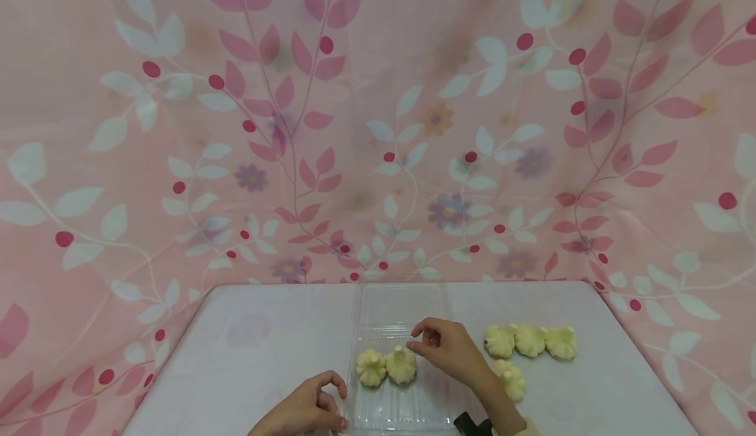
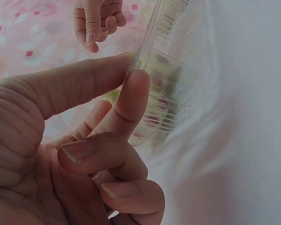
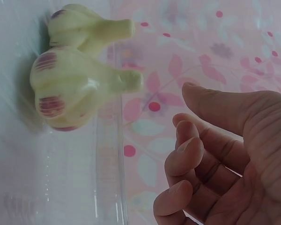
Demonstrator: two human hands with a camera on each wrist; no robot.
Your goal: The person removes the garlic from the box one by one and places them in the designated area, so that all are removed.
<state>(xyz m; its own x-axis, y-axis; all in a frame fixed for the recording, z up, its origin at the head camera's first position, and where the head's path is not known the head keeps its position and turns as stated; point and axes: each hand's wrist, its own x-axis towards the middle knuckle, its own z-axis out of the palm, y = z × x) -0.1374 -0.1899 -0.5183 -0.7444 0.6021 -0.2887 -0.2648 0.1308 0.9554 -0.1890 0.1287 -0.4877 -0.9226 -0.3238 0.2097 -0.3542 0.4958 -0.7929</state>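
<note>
A clear plastic clamshell box [image 1: 384, 413] lies with its lid [image 1: 401, 308] folded back. Two pale garlic bulbs [image 1: 371, 368] sit side by side inside it, showing purple-streaked undersides in the right wrist view, where the nearer bulb [image 3: 68, 89] has its stem toward my hand. My left hand [image 1: 304, 404] pinches the box's left rim between thumb and finger; the left wrist view shows the box wall [image 2: 178, 70] at the fingertips. Over the box's right side hovers my right hand [image 1: 449, 349], fingers loosely bent and holding nothing, a little apart from the right-hand bulb [image 1: 401, 365].
To the right of the box, three garlic bulbs [image 1: 530, 341] stand in a row on the white-covered table [image 1: 248, 337]. Another bulb [image 1: 509, 380] lies in front of them, partly behind the right forearm. A floral pink curtain [image 1: 378, 127] surrounds the table.
</note>
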